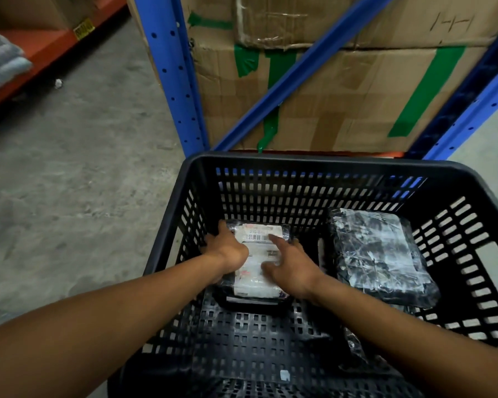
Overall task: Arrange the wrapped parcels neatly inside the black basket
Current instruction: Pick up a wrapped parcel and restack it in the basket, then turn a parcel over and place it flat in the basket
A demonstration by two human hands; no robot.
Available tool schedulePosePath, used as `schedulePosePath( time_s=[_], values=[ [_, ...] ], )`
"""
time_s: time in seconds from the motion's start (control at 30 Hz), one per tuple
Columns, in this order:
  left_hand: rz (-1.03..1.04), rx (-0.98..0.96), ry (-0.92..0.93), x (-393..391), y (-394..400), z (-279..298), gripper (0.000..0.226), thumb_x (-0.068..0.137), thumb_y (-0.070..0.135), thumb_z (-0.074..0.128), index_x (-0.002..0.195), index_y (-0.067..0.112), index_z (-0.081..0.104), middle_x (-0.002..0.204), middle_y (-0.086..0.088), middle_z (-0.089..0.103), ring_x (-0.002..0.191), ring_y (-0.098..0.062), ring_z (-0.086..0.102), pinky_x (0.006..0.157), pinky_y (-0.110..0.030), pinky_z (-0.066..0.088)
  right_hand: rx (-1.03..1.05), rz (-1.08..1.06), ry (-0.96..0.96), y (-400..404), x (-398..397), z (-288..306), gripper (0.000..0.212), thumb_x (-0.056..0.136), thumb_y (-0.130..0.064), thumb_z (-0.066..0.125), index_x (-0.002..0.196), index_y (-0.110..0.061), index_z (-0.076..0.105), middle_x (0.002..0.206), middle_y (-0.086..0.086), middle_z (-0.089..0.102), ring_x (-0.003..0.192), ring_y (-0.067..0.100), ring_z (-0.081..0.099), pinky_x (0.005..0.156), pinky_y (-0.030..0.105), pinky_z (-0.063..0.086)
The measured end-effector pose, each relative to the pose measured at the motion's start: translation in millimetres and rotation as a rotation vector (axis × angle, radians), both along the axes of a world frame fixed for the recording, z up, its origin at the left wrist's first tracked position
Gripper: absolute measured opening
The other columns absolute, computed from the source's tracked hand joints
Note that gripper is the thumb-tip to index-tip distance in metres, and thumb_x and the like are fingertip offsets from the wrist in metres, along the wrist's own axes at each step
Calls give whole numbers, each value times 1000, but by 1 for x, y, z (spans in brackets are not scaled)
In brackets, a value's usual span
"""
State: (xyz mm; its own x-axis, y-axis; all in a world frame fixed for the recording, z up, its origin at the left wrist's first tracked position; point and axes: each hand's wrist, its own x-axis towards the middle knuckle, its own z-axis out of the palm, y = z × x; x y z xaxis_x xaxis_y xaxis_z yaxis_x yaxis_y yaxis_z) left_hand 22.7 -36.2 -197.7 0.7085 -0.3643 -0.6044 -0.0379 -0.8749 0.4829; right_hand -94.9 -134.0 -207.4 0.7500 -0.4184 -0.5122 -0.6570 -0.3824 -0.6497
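The black slotted basket fills the lower right of the head view. A black-wrapped parcel with a white shipping label lies flat against its far left wall. My left hand grips that parcel's left edge, fingers curled over the side. My right hand rests on its right side with fingers spread. A second parcel in black wrap under glossy clear film lies at the far right of the basket floor. Part of another wrapped item shows under my right forearm.
Blue rack uprights and taped cardboard boxes stand right behind the basket. Grey concrete floor lies to the left. An orange shelf with grey folded cloth is at the far left.
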Motion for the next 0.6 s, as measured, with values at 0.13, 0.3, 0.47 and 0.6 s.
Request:
schedulePosePath(
  time_s=[0.13,0.3,0.47,0.6],
  values=[
    [-74,-334,-215,-7,-21,21,60,94,16,54,150,28,35,138,-6,52,118,-27,57,100,-44,50,-195,-145,-313,-32,-4,47,42,94,-27,57,135,-23,55,128,8,65,87,17,68,70,23,52],
    [-136,-652,20,-37,-69,39,43,101,16,48,141,32,43,96,13,60,75,-15,61,68,-38,53,-413,-455,-268,-103,-57,69,40,92,-33,57,130,-21,59,125,13,64,98,26,63,86,34,49],
    [-370,-673,164,-79,-104,43,54,100,12,49,149,31,36,100,5,56,69,-18,55,63,-39,56,-226,-570,-17,-123,-116,41,58,99,-37,50,152,-23,33,148,16,49,112,27,60,93,34,48],
    [-496,-571,217,-102,-113,37,66,98,12,49,156,34,25,132,-6,53,55,-8,48,45,-20,40,171,-727,-130,-118,-123,34,64,102,-26,47,157,-28,15,127,13,59,78,18,69,55,26,56]
  ],
)
